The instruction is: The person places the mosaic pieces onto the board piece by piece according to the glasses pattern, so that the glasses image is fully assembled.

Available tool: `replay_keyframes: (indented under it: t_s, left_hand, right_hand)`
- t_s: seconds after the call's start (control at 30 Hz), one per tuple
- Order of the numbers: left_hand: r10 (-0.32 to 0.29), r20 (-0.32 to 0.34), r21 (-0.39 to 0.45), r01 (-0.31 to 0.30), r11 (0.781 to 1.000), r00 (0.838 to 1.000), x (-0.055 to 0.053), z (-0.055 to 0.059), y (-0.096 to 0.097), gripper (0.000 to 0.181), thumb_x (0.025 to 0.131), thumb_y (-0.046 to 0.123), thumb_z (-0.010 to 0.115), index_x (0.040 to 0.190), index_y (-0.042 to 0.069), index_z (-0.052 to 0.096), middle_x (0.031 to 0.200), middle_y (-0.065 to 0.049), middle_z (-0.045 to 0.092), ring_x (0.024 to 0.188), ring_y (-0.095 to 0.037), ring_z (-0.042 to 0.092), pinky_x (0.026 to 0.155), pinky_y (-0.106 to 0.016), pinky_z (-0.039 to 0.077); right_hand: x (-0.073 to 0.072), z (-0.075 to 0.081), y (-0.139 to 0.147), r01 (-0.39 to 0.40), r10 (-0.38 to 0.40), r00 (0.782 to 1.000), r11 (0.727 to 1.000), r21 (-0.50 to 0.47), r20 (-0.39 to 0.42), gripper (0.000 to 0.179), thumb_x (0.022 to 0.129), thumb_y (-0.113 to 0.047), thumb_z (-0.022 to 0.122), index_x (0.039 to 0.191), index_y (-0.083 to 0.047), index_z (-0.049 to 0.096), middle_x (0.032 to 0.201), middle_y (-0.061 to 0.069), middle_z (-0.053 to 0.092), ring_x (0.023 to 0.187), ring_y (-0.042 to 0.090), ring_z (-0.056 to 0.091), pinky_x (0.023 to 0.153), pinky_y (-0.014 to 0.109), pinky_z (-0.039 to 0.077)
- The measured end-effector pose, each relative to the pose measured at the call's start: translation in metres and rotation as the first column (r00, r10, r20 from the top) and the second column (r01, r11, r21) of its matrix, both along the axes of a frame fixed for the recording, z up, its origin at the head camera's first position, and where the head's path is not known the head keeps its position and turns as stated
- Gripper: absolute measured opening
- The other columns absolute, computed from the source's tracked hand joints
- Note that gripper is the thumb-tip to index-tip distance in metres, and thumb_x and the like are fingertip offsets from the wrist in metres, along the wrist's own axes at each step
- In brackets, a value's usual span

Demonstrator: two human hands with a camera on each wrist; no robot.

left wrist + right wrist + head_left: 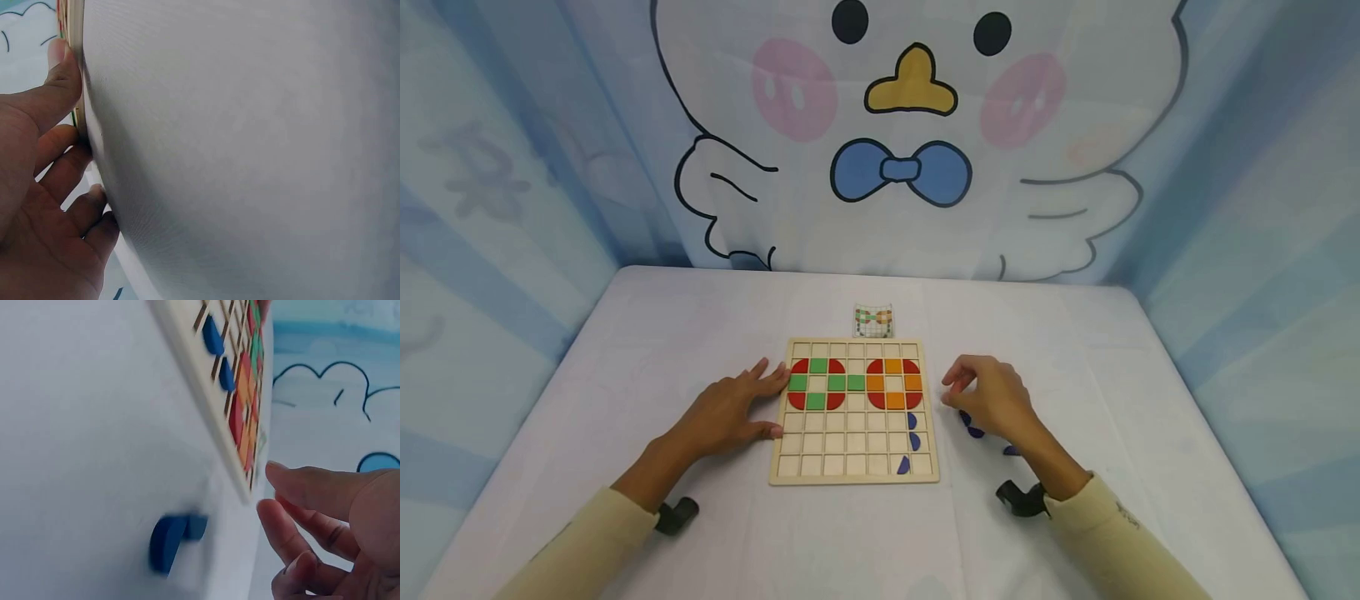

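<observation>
A square wooden grid board (855,481) lies on the table. Red quarter-circle pieces with green squares (815,401) form one ring on it; red pieces with orange squares (896,400) form another. Three dark blue pieces (914,442) sit in cells of the lower right part. My left hand (718,417) is spread at the board's left edge, thumb and fingertips against its side. To the right of the board my right hand (996,398) hovers with bent fingers. Its thumb and fingertips (275,509) stand apart with nothing between them, near loose blue pieces (167,544).
A small printed pattern card (873,321) lies behind the board's far edge. Another loose blue piece (1011,451) is beside my right wrist. The white-covered table (700,317) ends at a curtain (895,233) with a cartoon figure.
</observation>
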State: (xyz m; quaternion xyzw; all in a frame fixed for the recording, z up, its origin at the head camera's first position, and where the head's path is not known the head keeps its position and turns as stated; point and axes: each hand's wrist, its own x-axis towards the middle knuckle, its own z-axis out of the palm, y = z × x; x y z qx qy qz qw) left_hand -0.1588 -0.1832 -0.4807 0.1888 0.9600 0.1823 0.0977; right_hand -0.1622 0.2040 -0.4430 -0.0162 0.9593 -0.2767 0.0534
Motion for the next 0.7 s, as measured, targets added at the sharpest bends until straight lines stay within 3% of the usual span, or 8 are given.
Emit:
replay_keyframes:
  t_s: [0.3,0.57,0.7]
  left_hand:
    - [0.001,-0.008,-0.007,-0.001,1.000,1.000,-0.001,-0.001,-0.001,0.095,0.086,0.046,0.086,0.164,0.017,0.040,0.169,-0.027,0.034,0.147,-0.058,0.045,0.114,-0.072,0.042]
    - [-0.002,-0.002,-0.006,0.002,1.000,1.000,0.001,0.000,-0.001,0.095,0.086,0.046,0.086,0.164,0.017,0.040,0.169,-0.027,0.034,0.146,-0.059,0.045,0.114,-0.072,0.042]
    - [-0.003,0.002,-0.003,0.003,1.000,1.000,0.001,0.000,-0.001,0.095,0.086,0.046,0.086,0.164,0.017,0.039,0.169,-0.027,0.034,0.146,-0.059,0.045,0.114,-0.073,0.042]
  right_hand:
    - [0.008,-0.008,0.020,0.021,-0.028,0.997,0.995,0.094,0.072,0.017,0.087,-0.021,0.089,0.098,-0.017,0.077,0.088,0.001,0.073,0.079,0.021,0.061,0.064,0.032,0.048]
    - [0.011,-0.012,0.018,-0.040,0.031,0.997,0.993,0.110,0.077,0.018,0.085,-0.018,0.090,0.087,-0.018,0.072,0.078,-0.001,0.066,0.071,0.018,0.058,0.059,0.031,0.044]
    - [0.012,-0.011,0.015,-0.081,0.075,0.994,0.994,0.077,0.083,0.011,0.091,-0.015,0.085,0.093,-0.018,0.074,0.080,-0.001,0.065,0.075,0.018,0.057,0.065,0.031,0.044]
